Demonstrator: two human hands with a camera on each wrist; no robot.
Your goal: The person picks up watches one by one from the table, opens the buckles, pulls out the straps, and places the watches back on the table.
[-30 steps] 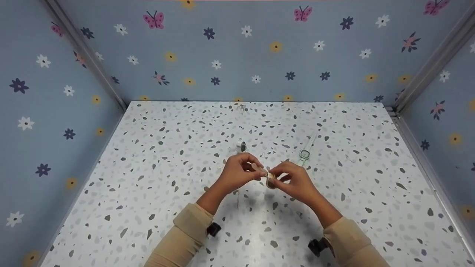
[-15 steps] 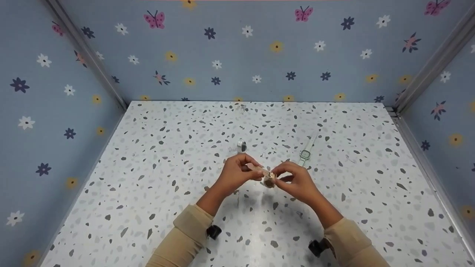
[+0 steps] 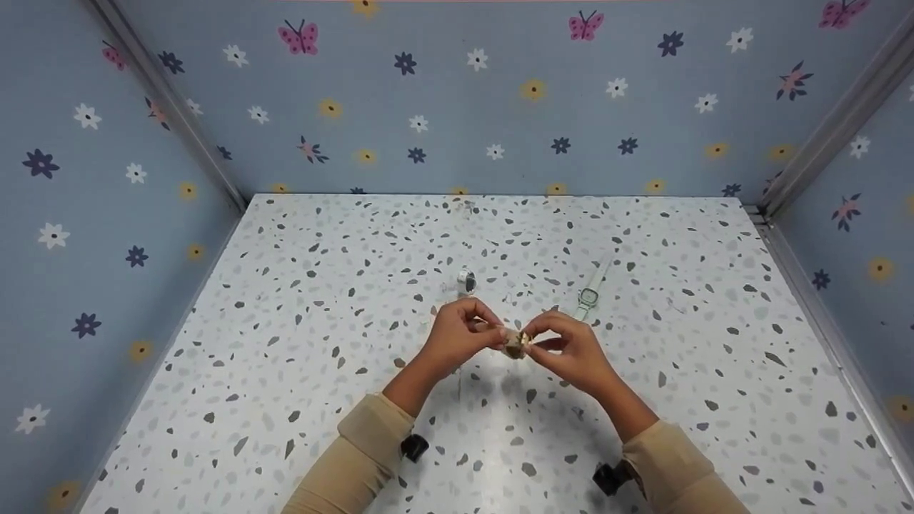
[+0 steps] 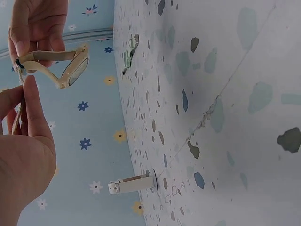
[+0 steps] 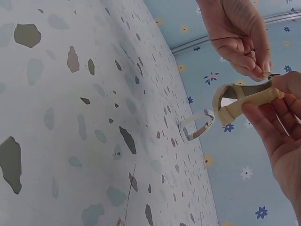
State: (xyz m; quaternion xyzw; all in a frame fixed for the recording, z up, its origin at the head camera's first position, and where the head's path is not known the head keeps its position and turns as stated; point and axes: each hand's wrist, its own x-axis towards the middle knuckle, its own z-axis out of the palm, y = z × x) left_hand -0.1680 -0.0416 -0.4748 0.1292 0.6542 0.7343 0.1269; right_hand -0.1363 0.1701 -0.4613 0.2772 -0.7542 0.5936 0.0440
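Observation:
A cream wristwatch [image 3: 513, 345] is held up between both hands, its strap bent into a loop in the left wrist view. My left hand [image 3: 460, 334] pinches one strap end between thumb and fingers. On the other side, my right hand [image 3: 570, 346] grips the watch strap [image 5: 258, 98] near the dark buckle end, where the fingertips of both hands nearly meet. The fingers partly cover the buckle, so I cannot tell whether the strap is threaded through it. The watch case hangs at the loop's far end, clear of the tabletop.
Beyond my left hand, a white watch [image 3: 467, 280] stands on its side with its strap closed in a loop. A pale green watch [image 3: 588, 297] lies stretched out past my right hand. Flower-patterned blue panels [image 3: 471, 100] enclose the speckled white table [image 3: 321, 285].
The cream watch has turned between the fingers, and its case has shifted slightly left. Both hands keep their hold in nearly the same place. The white and green watches have not moved.

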